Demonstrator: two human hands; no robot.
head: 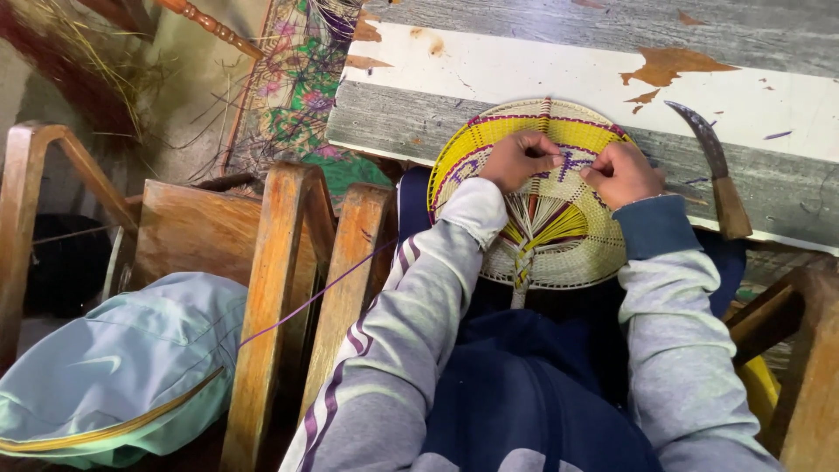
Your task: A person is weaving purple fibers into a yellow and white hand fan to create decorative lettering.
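A round woven fan [559, 236] of cream, yellow and purple strips lies partly on my lap and partly against a worn wooden table edge [559, 74]. My left hand [517, 160] presses on the fan's upper middle, fingers curled and pinching a strip. Just to its right, my right hand [619, 172] is also closed on the weave, pinching a purple strip. A thin purple strand [315, 297] runs from the fan down to the left across the chair.
A curved sickle [712, 166] with a wooden handle lies on the table, right of my right hand. Wooden chair frames [271, 288] stand at left, with a pale blue cloth bundle [114, 367] beside them. A patterned mat [297, 87] and dry straw lie farther left.
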